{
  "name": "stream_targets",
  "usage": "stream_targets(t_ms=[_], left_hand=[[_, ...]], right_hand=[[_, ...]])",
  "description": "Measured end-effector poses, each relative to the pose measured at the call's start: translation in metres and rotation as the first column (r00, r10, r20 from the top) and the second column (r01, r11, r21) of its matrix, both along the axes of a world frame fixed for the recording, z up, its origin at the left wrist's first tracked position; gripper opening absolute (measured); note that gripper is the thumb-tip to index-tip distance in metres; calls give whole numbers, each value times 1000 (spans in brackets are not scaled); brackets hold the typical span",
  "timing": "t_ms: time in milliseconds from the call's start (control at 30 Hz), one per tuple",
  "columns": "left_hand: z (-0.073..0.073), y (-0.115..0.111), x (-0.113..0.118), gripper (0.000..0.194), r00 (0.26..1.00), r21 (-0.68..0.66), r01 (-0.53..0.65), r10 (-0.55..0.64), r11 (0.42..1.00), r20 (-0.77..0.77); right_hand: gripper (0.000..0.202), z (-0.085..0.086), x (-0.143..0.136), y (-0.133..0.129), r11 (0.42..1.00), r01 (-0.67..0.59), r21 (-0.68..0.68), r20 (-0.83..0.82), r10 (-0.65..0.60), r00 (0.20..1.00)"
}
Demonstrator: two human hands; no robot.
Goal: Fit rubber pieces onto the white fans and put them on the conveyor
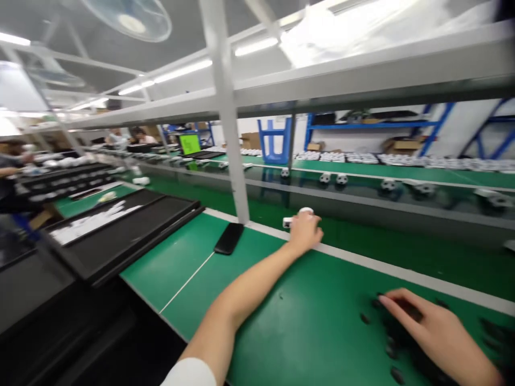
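Note:
My left hand [304, 234] reaches over the front edge of the green conveyor belt [354, 236]. Its fingers are curled round a white plastic part [287, 222], which shows at the left of the hand and above it. At the lower right, my right hand [442, 327] hovers low over the green worktable [298, 316], thumb and forefinger pinched on a small dark piece [377, 301]. Several similar black pieces [396, 374] lie scattered under and around that hand, blurred by motion.
A black phone [229, 238] lies by a white upright post [233, 139]. Black trays [148, 230], one with white parts, stand to the left. Black-and-white ball-shaped parts [341, 179] line the ledge beyond the belt. A blue stool [276, 140] stands behind. Other people work far left.

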State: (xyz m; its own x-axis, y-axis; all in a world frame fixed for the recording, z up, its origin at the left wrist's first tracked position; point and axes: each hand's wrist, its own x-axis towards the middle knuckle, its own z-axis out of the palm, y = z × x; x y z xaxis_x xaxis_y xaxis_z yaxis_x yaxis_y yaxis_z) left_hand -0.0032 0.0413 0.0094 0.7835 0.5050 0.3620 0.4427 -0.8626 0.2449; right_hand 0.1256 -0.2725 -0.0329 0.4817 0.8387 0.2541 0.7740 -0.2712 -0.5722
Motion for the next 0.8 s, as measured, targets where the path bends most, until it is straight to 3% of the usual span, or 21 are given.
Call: stream_targets(t_ms=[100, 233, 333, 500, 667, 800], left_hand=[[7, 21, 1, 47, 991, -48, -133, 132, 990, -19], [7, 36, 17, 44, 979, -120, -187, 175, 975, -104], [16, 40, 36, 39, 967, -218, -213, 173, 953, -189], [47, 34, 64, 39, 963, -429, -225, 134, 875, -232], [68, -4, 66, 41, 1000, -644, -6, -4, 765, -14], [65, -53, 35, 48, 971, -763, 238, -137, 601, 194]], right_hand=[[36, 27, -11, 4, 996, -26, -91, -147, 13, 989], [32, 50, -26, 4, 999, -12, -46, -187, 3, 982], [28, 52, -31, 3, 1000, 0, -12, -175, -2, 985], [23, 45, -25, 2, 999, -3, 43, -164, 10, 986], [18, 44, -15, -3, 995, 53, 85, -164, -39, 986], [20, 45, -16, -4, 992, 54, 115, -167, -35, 985]])
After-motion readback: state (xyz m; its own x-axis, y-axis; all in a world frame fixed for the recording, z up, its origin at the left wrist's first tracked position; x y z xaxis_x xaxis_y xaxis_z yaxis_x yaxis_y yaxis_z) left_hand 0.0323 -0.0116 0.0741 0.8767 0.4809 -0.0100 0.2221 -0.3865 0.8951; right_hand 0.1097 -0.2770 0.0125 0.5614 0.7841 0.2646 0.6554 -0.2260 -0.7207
